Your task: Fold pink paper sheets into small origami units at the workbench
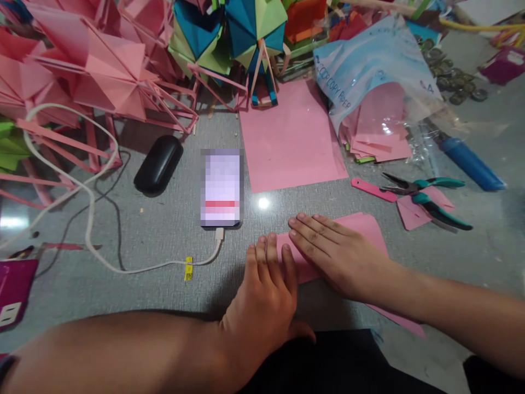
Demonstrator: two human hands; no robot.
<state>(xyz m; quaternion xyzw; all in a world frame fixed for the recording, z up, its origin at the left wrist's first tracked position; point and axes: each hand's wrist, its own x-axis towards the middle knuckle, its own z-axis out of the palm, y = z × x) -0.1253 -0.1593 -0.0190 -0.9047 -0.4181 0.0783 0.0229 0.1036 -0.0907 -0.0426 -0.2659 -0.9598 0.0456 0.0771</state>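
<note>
A folded sheet of pink paper (371,229) lies on the grey table near my body, partly hidden under both hands. My left hand (268,290) presses on its left end, fingers stretched out and thumb apart. Flat across the middle of the paper lies my right hand (332,249), its fingers straight and close together. Below my right forearm a pink paper edge (400,320) sticks out; whether it belongs to the same sheet I cannot tell. Beyond my hands a larger pink sheet (291,142) rests flat.
A phone (221,186) on a white cable (151,268) and a black case (159,164) lie left. Pliers (422,197), a pink cutter (373,189) and a paper bag (381,71) are right. Folded pink paper shapes (110,71) fill the back left.
</note>
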